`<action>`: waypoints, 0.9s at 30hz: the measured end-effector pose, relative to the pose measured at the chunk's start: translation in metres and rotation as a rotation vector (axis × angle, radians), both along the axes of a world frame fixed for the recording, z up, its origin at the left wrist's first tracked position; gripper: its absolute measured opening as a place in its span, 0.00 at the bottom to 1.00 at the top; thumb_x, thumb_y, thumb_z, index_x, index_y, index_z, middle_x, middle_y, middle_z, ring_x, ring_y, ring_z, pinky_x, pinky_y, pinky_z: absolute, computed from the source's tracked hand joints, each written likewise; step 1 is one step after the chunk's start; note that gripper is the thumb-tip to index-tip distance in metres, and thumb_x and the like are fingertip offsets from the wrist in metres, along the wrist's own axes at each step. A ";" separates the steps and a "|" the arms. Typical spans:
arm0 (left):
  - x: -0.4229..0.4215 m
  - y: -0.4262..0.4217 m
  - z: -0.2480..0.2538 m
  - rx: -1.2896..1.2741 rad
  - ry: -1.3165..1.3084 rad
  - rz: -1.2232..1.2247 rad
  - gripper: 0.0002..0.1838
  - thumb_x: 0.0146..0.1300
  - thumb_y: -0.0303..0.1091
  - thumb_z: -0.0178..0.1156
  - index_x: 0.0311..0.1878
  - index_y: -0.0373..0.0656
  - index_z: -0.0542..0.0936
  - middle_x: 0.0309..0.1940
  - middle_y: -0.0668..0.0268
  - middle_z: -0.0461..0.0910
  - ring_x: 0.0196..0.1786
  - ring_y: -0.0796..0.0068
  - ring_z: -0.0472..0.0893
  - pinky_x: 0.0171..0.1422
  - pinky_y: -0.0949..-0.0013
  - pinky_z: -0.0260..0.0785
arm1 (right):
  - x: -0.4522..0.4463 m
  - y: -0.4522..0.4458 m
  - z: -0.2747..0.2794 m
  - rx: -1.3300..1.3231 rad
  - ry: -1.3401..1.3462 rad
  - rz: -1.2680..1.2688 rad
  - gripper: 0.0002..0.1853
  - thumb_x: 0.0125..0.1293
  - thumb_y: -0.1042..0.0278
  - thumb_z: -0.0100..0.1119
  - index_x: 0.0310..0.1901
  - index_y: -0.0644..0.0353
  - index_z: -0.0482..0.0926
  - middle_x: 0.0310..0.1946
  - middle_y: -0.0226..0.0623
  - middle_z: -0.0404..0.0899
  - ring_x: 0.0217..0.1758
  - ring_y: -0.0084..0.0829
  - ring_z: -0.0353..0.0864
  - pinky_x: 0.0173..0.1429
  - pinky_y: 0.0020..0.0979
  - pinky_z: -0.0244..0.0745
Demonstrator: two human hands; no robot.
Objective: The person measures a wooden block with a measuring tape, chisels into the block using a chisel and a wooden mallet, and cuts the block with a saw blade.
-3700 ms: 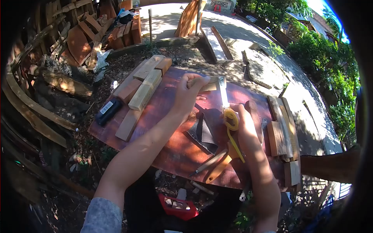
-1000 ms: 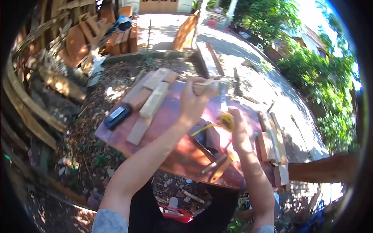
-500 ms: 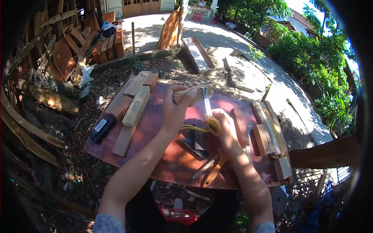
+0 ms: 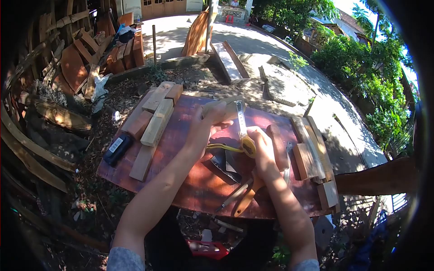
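Illegibly small markings [image 4: 241,118] on tape measure [image 4: 248,146] in right hand [image 4: 264,148]

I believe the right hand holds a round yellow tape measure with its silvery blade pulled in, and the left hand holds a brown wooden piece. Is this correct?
Not quite: the head view shows the silvery blade drawn out of the tape measure, up to the wooden piece. The right hand and left hand are as you said.
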State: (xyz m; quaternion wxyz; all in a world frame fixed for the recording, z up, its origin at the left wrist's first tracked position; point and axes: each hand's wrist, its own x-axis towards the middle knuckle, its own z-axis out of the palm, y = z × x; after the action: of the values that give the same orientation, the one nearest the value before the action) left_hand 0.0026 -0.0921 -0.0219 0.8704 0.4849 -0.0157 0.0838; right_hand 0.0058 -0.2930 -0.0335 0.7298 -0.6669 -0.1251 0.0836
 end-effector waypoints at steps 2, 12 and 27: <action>0.000 -0.004 0.001 0.028 -0.039 -0.001 0.31 0.69 0.47 0.72 0.65 0.37 0.72 0.55 0.56 0.81 0.51 0.65 0.87 0.60 0.62 0.82 | 0.000 0.001 -0.001 0.004 0.017 -0.005 0.14 0.78 0.55 0.57 0.46 0.59 0.83 0.38 0.31 0.83 0.41 0.23 0.79 0.51 0.28 0.74; -0.001 -0.005 -0.001 -0.013 -0.017 -0.057 0.28 0.71 0.41 0.71 0.67 0.40 0.72 0.59 0.60 0.81 0.58 0.70 0.84 0.62 0.62 0.82 | 0.001 0.003 -0.007 0.045 0.004 0.003 0.14 0.79 0.55 0.58 0.47 0.58 0.83 0.38 0.31 0.84 0.42 0.22 0.80 0.51 0.26 0.74; 0.006 -0.011 -0.015 -0.010 -0.062 -0.088 0.30 0.70 0.36 0.72 0.69 0.37 0.72 0.61 0.58 0.80 0.61 0.65 0.84 0.67 0.54 0.82 | 0.003 0.002 -0.010 0.028 0.019 0.030 0.15 0.79 0.54 0.58 0.48 0.58 0.83 0.38 0.30 0.83 0.42 0.20 0.78 0.50 0.25 0.72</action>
State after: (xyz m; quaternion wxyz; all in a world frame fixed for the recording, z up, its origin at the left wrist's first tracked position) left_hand 0.0085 -0.1035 -0.0372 0.8748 0.4765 -0.0633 0.0605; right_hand 0.0087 -0.2907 -0.0438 0.7390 -0.6537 -0.1295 0.0991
